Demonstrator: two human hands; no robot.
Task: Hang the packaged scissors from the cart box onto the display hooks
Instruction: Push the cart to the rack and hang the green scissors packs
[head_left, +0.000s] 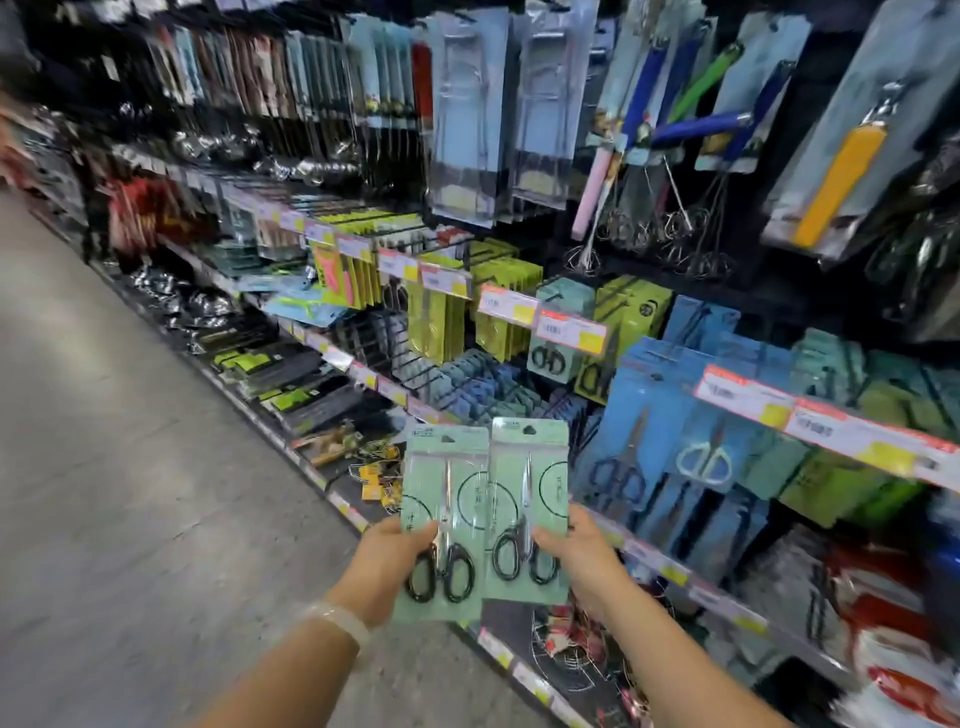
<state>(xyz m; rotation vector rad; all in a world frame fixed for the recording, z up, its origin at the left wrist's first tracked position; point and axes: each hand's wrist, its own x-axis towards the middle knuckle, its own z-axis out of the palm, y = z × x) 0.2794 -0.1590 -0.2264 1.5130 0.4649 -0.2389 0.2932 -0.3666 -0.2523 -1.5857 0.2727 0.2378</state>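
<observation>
I am standing in the aisle facing the display, holding one pack of scissors in each of my hands. My left hand (395, 551) is pinching the left scissors pack (441, 525) at its lower left edge, thumb on the front of the mint-green card. My right hand (576, 551) is gripping the right scissors pack (527, 512) at its lower right edge in the same way. The two cards are overlapping slightly at their inner edges, both upright, hang holes at the top. The cart box is not in view.

I am judging that the step in hand is finding the right hook. A matching teal card with black-handled scissors (561, 332) is hanging higher up, behind an orange price tag (571, 330), so that row looks like the likely home, though blur keeps me from being sure. The blue scissors packs (654, 415) nearer my hands look like a different product.

To do this well, I should be hanging one pack at a time: keeping the other low and clear, raising the chosen card level, lining its top hole with the hook tip, then sliding it back flat against those already there. Holding low on the card leaves the hole free, but the top may flop, so a steadier, higher pinch could help.
</observation>
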